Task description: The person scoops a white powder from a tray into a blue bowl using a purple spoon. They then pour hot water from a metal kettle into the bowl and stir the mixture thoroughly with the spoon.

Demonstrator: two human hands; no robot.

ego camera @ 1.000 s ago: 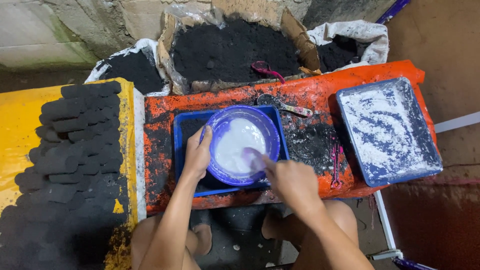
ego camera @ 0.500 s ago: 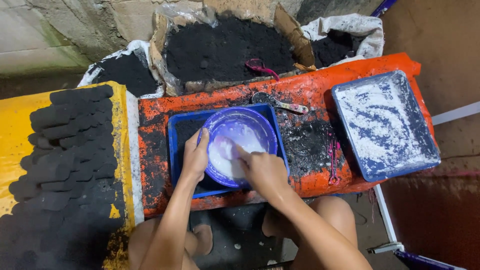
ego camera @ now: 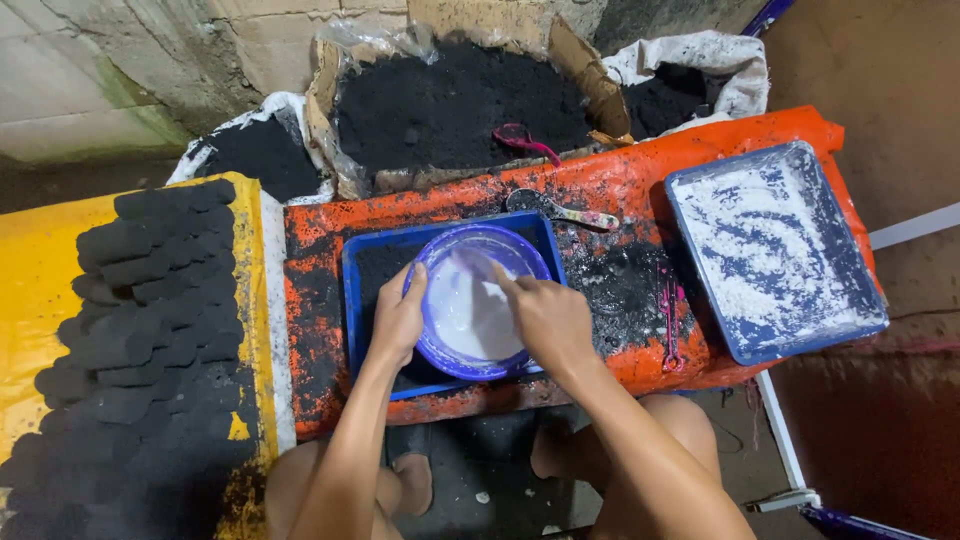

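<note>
Two bare hands are seen at one round purple bowl (ego camera: 478,305). The bowl sits inside one blue tray (ego camera: 365,290) on an orange board (ego camera: 640,180), near centre. The left hand (ego camera: 397,318) is clamped on the bowl's left rim, thumb over the edge. The right hand (ego camera: 545,318) is set on the right rim, fingers dipped inward; whether they are closed on anything cannot be told.

White paste is held in the bowl. Black powder lies in the blue tray beneath it. One second tray (ego camera: 775,250), blue-grey, is counted at the right, dusted with white powder.

One spoon (ego camera: 560,210) lies just beyond the blue tray. One pink scoop (ego camera: 522,140) rests in a torn carton (ego camera: 460,100) of black powder at the far side. Two white sacks (ego camera: 255,150) flank it, black matter inside; the right one is partly cut off.

Many black briquettes (ego camera: 140,320) are stacked on a yellow surface (ego camera: 35,290) at left; an exact count is not possible.
</note>
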